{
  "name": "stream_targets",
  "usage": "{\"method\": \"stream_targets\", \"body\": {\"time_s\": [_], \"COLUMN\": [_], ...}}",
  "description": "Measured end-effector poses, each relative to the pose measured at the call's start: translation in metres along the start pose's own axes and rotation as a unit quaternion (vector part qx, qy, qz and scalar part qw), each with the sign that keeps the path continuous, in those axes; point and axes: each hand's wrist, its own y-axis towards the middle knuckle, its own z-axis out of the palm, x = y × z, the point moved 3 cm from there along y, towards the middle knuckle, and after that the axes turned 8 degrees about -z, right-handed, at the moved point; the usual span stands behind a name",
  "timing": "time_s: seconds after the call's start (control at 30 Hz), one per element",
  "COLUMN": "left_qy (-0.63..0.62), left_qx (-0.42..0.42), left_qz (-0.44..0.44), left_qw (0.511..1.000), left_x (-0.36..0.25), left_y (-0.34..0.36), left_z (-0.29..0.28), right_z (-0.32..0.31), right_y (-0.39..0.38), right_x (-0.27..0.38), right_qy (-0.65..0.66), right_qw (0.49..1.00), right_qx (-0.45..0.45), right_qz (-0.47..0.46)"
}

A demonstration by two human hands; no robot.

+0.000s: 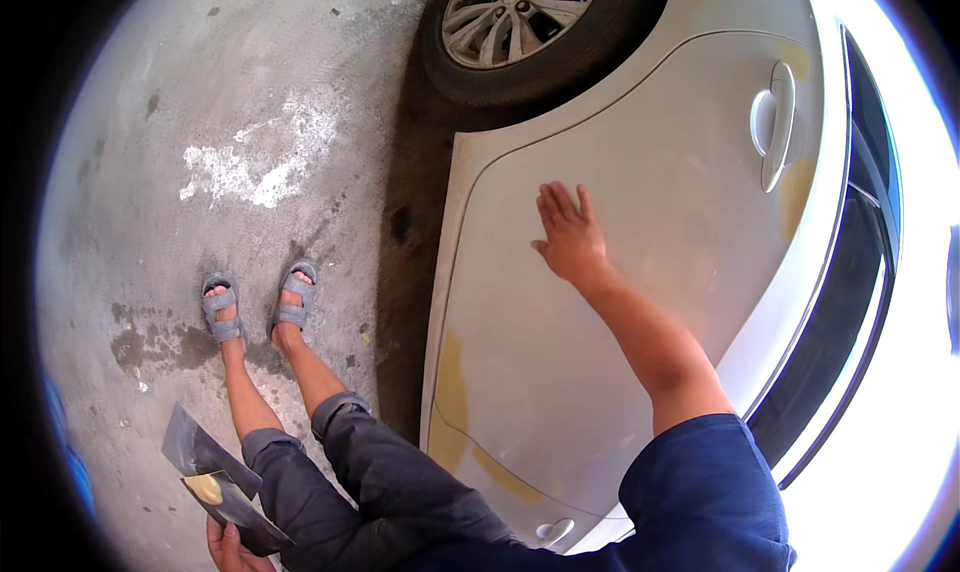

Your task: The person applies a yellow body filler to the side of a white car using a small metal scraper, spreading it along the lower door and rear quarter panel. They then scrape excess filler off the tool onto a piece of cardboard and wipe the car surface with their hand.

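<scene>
My right hand (570,234) lies flat against the light grey rear door (620,302) of a car, palm to the panel and fingers spread. The hand holds nothing. At the lower left, my left hand (235,550) is closed on the edge of flat dark putty spreaders. A blob of yellowish putty (205,488) sits on the nearer spreader (250,517); the other spreader (203,447) sticks out beyond it. Part of the left hand is cut off by the lower edge. Yellow filler patches (452,382) mark the door's lower left edge, and more surround the door handle (777,127).
A wheel (515,17) with a spoked silver rim is at the top, beside the door. Car windows (820,322) run along the right. My sandalled feet (292,297) stand on a stained concrete floor (120,232) with a white splotch (265,157).
</scene>
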Motion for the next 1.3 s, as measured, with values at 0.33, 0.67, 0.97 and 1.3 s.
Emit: {"method": "stream_targets", "body": {"time_s": [0.33,0.67,0.97,1.3], "left_qy": [0.01,0.003,-0.005,0.012], "left_qx": [0.039,0.023,0.027,0.027], "left_qz": [-0.009,0.032,0.039,0.037], "left_qw": [0.999,0.999,0.999,0.999], "left_x": [-0.023,-0.033,-0.037,-0.044], "left_y": [0.002,-0.017,-0.016,-0.017], "left_z": [0.042,0.054,0.061,0.076], "right_z": [-0.065,0.015,-0.003,0.002], "right_y": [-0.037,-0.073,-0.066,-0.064], "right_x": [-0.149,-0.01,-0.042,-0.042], "right_qy": [-0.016,0.039,0.083,0.124], "right_qw": [0.952,0.998,0.99,0.987], "right_qx": [-0.142,0.028,0.016,0.0], "right_qz": [0.27,0.028,0.114,0.104]}}
